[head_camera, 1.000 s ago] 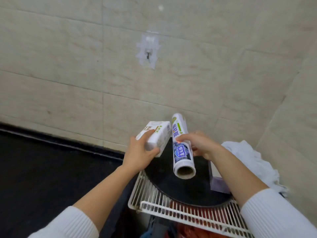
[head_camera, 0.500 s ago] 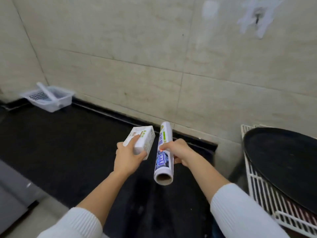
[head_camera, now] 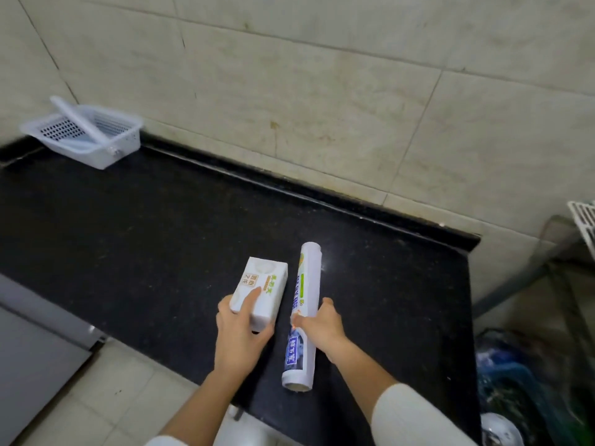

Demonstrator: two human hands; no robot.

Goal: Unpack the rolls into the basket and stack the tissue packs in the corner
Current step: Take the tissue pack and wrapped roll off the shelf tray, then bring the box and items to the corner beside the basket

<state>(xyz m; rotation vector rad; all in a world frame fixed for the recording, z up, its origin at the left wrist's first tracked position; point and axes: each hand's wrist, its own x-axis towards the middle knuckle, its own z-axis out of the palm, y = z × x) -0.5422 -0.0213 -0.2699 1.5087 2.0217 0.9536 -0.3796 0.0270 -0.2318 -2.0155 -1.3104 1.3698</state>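
Note:
A white tissue pack with green and brown print is gripped at its near end by my left hand, low over the black counter. Just to its right, my right hand holds a long white roll with blue print around its middle; the roll points away from me. A white perforated plastic basket stands far off at the counter's back left corner, with one long white roll leaning in it.
Beige tiled wall runs behind the counter. A white wire rack juts in at the right edge, with dark bags on the floor below it. A grey cabinet front and pale floor tiles lie at the lower left.
The view has swung left from the wire rack and its black round tray to the black counter. Both hands have carried the pack and the roll across and lowered them toward the counter.

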